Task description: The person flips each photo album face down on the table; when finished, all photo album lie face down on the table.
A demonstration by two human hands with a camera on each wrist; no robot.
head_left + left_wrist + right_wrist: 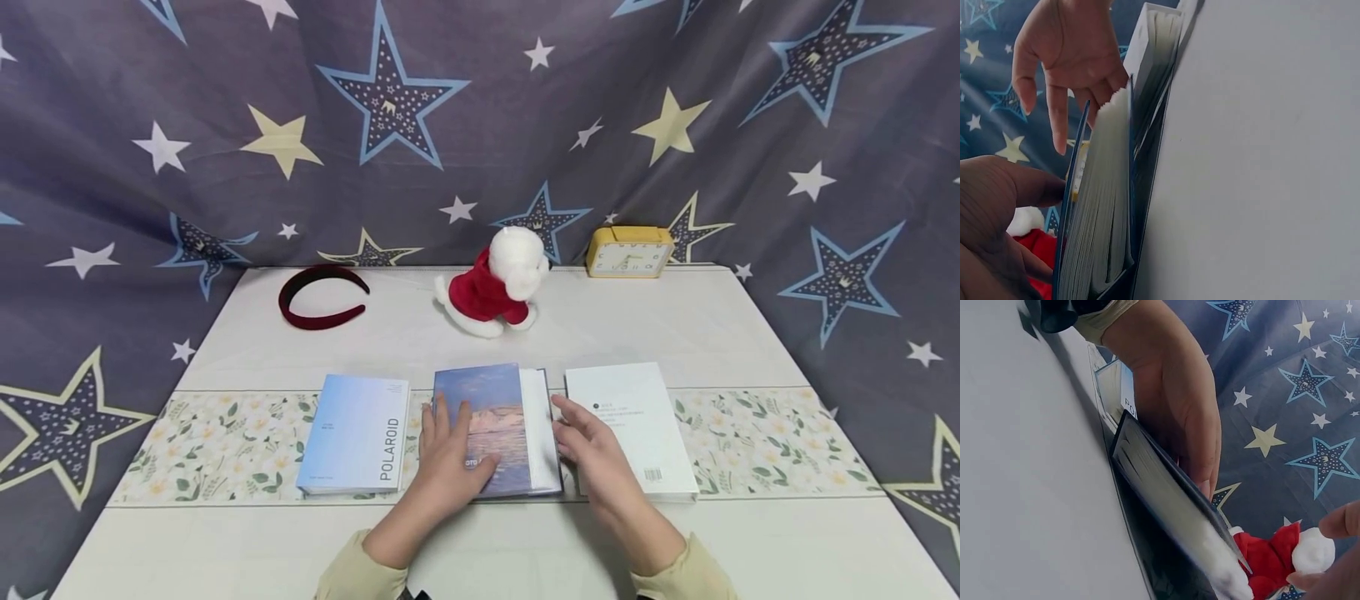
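1. While the left hand (450, 458) was laid over the seascape-covered album (501, 425), its grip was spread loose, the cover being touched by extended fingers and nothing being clasped.
2. The right hand (597, 450) was held just beside that album's right edge; its grip was relaxed, with fingers slightly bent and nothing held (whether the edge was brushed could not be told).
3. The album was placed in the middle of the desk (225, 546), between two other volumes, a strip of white pages being exposed along its right side.
4. To its left, a pale blue POLAROID album (352, 433) was set; to its right, a white book (630, 417) was partly covered by the right hand.
5. Farther back, a dark red headband (322, 322), a white plush toy (483, 287) dressed in red and a yellow clock (630, 252) were lined up before a star-printed cloth (487, 125).
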